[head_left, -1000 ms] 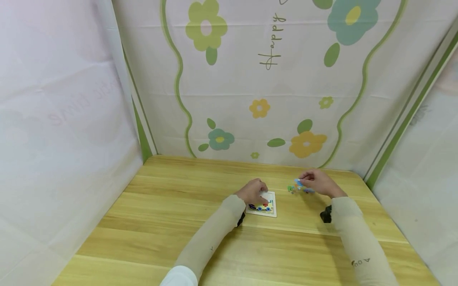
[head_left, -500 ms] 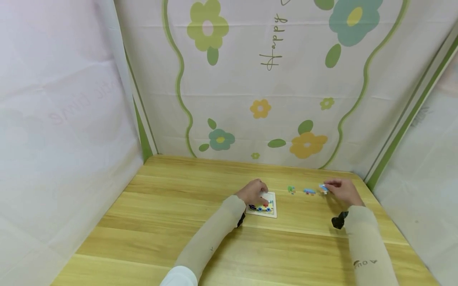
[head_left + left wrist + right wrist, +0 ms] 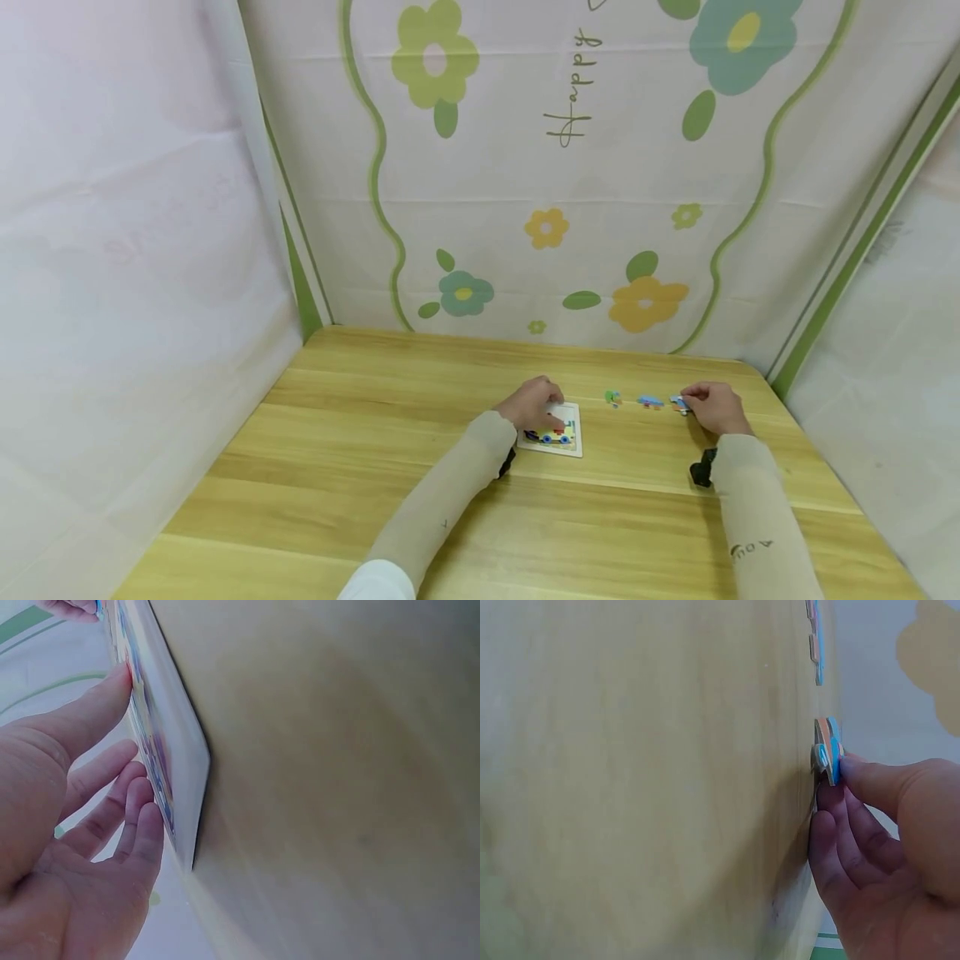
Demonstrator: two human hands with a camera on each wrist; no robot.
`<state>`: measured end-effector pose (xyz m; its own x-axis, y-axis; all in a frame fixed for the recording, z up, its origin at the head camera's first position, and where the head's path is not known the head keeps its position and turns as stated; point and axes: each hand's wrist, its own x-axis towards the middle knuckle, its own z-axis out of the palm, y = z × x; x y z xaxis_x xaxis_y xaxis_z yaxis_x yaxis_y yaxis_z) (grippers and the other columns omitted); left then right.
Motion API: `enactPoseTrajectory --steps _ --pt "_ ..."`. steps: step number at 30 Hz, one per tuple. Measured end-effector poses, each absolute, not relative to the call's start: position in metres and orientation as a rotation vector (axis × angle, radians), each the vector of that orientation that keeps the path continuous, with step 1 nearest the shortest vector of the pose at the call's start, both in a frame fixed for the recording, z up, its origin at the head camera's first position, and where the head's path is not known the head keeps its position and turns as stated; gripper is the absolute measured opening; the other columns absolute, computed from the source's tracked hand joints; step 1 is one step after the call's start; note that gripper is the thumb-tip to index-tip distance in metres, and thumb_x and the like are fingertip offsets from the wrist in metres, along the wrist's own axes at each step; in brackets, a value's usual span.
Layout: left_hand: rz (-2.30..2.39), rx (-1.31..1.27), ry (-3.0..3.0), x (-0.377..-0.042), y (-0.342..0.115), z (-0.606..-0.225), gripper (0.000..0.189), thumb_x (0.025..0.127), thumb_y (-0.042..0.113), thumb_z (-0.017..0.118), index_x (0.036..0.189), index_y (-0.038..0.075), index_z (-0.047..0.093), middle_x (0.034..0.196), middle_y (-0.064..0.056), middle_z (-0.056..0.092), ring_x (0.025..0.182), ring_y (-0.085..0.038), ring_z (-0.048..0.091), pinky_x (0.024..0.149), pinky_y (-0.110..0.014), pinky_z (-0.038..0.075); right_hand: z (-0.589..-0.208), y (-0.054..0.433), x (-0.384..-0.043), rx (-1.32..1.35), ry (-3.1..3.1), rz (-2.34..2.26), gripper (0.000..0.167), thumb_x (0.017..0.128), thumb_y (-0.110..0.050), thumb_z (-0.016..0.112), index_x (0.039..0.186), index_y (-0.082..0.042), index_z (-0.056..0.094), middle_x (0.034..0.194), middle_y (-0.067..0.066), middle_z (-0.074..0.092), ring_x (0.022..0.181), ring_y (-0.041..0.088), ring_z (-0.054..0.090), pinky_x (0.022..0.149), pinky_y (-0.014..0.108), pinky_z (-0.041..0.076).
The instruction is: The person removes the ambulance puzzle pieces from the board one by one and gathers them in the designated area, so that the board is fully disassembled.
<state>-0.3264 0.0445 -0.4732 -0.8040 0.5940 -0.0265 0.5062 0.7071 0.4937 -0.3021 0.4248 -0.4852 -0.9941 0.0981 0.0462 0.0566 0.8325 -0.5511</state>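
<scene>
My left hand (image 3: 531, 403) rests on a small picture puzzle board (image 3: 578, 433) with a white border. In the left wrist view, the thumb and fingertips touch the face of the board (image 3: 178, 735), fingers relaxed. Part of the picture, which has blue wheels, is covered by that hand. Over to the right, my right hand (image 3: 716, 408) pinches a blue and orange puzzle piece (image 3: 828, 759) between thumb and fingers. That piece is tilted, low at the tabletop; one end seems to touch the wood.
Between the board and my right hand lie a green puzzle piece (image 3: 612, 398) and a blue puzzle piece (image 3: 650, 402). The wooden table (image 3: 360, 467) meets a flower-printed cloth (image 3: 495, 167) at its back edge. White cloth walls stand at left and right.
My right hand has carried the puzzle piece from near the green piece to right of the blue one, then slightly lower. The left hand has stayed on the board.
</scene>
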Motion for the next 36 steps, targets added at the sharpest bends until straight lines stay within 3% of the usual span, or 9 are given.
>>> enactPoseTrajectory --steps 9,17,22,28,36 --pt "0.693 0.896 2.737 -0.327 0.045 -0.475 0.046 0.092 0.033 0.084 0.13 0.01 0.072 0.119 -0.001 0.065 0.108 -0.011 0.061 0.097 -0.023 0.053 -0.48 0.42 -0.3 -0.136 -2.933 0.856 0.033 0.108 -0.016 0.056 0.123 0.01 0.069 0.12 0.033 0.069 0.106 0.048 0.064 0.089 0.06 0.052" --pt "0.705 0.938 2.719 -0.327 0.042 -0.475 0.045 0.093 0.031 0.083 0.131 0.009 0.071 0.122 -0.003 0.065 0.111 -0.013 0.062 0.099 -0.024 0.053 -0.47 0.406 -0.303 -0.005 -2.954 0.896 0.042 0.11 -0.023 0.056 0.136 0.01 0.062 0.131 0.034 0.065 0.115 0.048 0.064 0.092 0.057 0.056" --pt "0.689 0.965 2.705 -0.333 0.034 -0.472 0.049 0.095 0.032 0.082 0.136 0.008 0.069 0.129 -0.003 0.065 0.118 -0.015 0.064 0.102 -0.024 0.053 -0.463 0.384 -0.31 0.16 -2.973 0.88 0.042 0.109 -0.023 0.059 0.137 0.009 0.063 0.129 0.029 0.069 0.115 0.044 0.066 0.094 0.056 0.057" --pt "0.727 0.926 2.698 -0.34 0.009 -0.462 0.054 0.096 0.029 0.081 0.141 0.006 0.065 0.137 -0.008 0.065 0.128 -0.022 0.063 0.108 -0.031 0.052 -0.453 0.339 -0.316 0.391 -3.001 0.86 0.036 0.107 -0.017 0.063 0.131 0.01 0.066 0.119 0.023 0.073 0.107 0.037 0.07 0.092 0.05 0.059" --pt "0.706 0.978 2.673 -0.343 -0.017 -0.461 0.057 0.093 0.03 0.084 0.141 0.005 0.065 0.137 -0.008 0.064 0.124 -0.02 0.062 0.108 -0.031 0.052 -0.449 0.272 -0.318 0.667 -3.031 0.836 0.03 0.102 -0.011 0.069 0.125 0.008 0.071 0.112 0.018 0.075 0.098 0.023 0.07 0.087 0.04 0.06"
